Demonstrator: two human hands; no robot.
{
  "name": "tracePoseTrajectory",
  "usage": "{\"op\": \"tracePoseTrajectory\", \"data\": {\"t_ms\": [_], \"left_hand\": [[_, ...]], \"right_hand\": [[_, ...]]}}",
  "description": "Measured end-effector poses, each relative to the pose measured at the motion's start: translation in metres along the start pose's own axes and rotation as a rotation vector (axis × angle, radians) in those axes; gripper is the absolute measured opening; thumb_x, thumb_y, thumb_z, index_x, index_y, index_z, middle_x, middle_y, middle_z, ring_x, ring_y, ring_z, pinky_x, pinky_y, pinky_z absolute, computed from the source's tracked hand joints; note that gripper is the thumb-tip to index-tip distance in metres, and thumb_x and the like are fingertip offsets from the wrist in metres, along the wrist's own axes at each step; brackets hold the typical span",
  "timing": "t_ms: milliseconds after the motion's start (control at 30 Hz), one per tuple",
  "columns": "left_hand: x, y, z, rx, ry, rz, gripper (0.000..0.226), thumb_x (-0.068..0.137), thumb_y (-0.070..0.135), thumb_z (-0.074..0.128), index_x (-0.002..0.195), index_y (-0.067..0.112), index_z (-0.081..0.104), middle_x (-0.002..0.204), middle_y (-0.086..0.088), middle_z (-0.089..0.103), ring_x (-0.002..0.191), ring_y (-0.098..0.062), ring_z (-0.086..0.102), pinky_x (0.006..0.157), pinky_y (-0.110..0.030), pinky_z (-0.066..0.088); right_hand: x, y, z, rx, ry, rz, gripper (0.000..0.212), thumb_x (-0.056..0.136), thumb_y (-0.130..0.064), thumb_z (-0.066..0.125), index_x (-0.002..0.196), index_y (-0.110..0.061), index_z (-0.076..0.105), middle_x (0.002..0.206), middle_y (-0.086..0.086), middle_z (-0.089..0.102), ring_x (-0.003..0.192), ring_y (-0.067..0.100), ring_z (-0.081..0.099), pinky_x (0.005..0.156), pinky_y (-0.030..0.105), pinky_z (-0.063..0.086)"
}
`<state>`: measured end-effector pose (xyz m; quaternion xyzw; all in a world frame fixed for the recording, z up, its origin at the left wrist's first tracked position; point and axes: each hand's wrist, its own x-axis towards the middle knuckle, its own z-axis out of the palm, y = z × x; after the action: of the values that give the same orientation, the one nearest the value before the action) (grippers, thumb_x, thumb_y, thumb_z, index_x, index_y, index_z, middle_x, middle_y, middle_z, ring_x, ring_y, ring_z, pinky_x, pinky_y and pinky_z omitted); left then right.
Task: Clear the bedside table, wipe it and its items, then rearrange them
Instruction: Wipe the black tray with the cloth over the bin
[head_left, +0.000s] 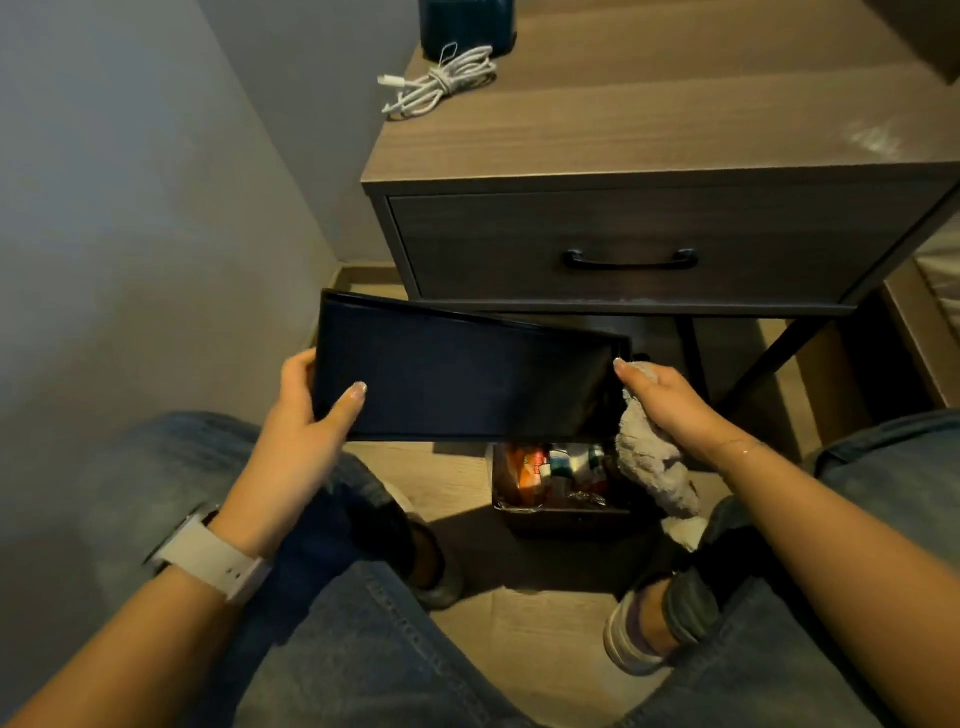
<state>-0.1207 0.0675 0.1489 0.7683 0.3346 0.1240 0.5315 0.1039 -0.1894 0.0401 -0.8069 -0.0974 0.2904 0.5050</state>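
So the dark tray (462, 379) sits mid-frame, long axis running left to right, tilted a bit. Left hand (306, 410) grips its left short end, thumb on the face, fingers wrapped behind. Right hand (660, 400) is at the right end, fingers curled round a grey cloth (649, 462), so the cloth's already touching the edge it'll probably wipe. Count: one tray, one cloth, one box of bits (556, 483) on the floor lower centre. On the bedside table (649, 124), upper right: one coiled white cable (441, 80), one dark teal thing (467, 23) behind it
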Motion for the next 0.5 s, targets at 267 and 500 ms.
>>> {"op": "tracePoseTrajectory", "data": {"t_ms": [267, 500], "left_hand": [[0.012, 0.051, 0.022, 1.138, 0.122, 0.800, 0.056, 0.083, 0.027, 0.068, 0.135, 0.024, 0.049, 0.145, -0.006, 0.043, 0.141, -0.029, 0.030, 0.112, -0.062, 0.010], [0.057, 0.089, 0.134, 0.981, -0.745, 0.282, 0.054, 0.094, 0.053, 0.047, 0.134, 0.017, 0.044, 0.132, -0.005, 0.055, 0.116, -0.022, 0.054, 0.097, -0.033, 0.043]], "right_hand": [[-0.019, -0.012, 0.016, -0.129, -0.045, -0.348, 0.043, 0.100, -0.027, 0.045, 0.066, -0.001, 0.045, 0.065, 0.003, 0.044, 0.058, 0.006, 0.043, 0.062, 0.025, 0.037], [-0.017, -0.012, 0.012, -0.147, -0.090, -0.428, 0.040, 0.100, -0.028, 0.045, 0.069, -0.004, 0.054, 0.069, 0.004, 0.050, 0.064, 0.011, 0.048, 0.067, 0.034, 0.041]]}}
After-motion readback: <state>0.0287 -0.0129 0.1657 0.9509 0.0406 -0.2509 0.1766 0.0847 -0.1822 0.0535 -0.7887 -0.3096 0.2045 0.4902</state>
